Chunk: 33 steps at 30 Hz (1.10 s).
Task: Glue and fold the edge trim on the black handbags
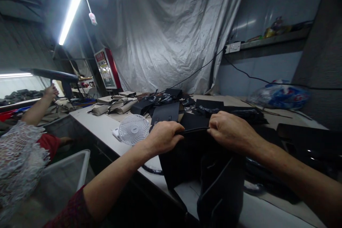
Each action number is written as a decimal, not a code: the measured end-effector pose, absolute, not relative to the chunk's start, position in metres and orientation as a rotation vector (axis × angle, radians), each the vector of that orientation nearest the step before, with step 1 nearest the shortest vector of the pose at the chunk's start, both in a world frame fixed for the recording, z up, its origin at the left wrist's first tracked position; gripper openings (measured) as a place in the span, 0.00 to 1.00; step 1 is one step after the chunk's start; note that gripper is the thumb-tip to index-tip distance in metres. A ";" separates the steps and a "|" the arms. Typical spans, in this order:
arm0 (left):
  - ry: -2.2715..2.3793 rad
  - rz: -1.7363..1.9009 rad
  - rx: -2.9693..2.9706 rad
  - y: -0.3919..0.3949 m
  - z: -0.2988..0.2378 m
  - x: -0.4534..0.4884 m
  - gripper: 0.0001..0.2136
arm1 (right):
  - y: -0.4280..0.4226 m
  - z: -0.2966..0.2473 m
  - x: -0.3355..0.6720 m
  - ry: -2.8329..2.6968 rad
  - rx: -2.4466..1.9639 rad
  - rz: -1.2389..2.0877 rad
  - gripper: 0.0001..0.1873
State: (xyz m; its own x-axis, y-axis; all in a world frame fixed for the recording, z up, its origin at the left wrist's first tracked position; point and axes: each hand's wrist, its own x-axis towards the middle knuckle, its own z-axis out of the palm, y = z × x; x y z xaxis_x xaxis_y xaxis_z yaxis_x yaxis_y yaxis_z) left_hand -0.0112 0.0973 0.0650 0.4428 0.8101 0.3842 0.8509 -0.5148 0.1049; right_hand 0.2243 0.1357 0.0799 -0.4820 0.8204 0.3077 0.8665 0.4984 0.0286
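Observation:
Both my hands pinch the upper edge of a black bag (179,164), which hangs open over the front of the table. My left hand (166,137) is closed on the left part of that edge, thumb and fingers pressed together. On the right part, my right hand (231,130) grips the same edge with its fingers curled. A dark lining or flap (220,188) with a pale line along it droops below. Just beyond my left hand stands a small white fan (134,129). Flat black bag pieces (166,112) lie behind the held edge.
The white table (104,133) carries beige bag pieces (125,106) and more black bags (307,144) to the right. A plastic-wrapped bundle (280,94) sits at the back right. At left, a co-worker's raised hand (50,92) is by a long dark object; a white bin (84,171) stands below.

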 end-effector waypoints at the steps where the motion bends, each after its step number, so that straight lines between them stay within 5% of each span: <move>1: -1.461 -0.546 -2.588 0.100 0.066 -0.006 0.08 | 0.135 0.080 0.224 -2.490 -1.429 -0.267 0.12; 29: -1.422 -0.565 -2.863 0.141 0.080 0.045 0.05 | 0.131 0.080 0.225 -2.431 -1.408 -0.199 0.12; 33: -1.517 -0.600 -2.854 0.147 0.083 0.047 0.04 | 0.132 0.078 0.232 -2.374 -1.333 -0.112 0.05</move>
State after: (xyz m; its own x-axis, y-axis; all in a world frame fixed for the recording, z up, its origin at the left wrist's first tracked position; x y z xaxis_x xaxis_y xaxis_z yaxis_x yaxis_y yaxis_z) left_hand 0.0470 0.1474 0.0825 0.5101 0.8236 0.2480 0.7706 -0.5657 0.2936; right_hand 0.2319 0.1316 0.0782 -0.4566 0.7993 0.3908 0.8324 0.5388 -0.1295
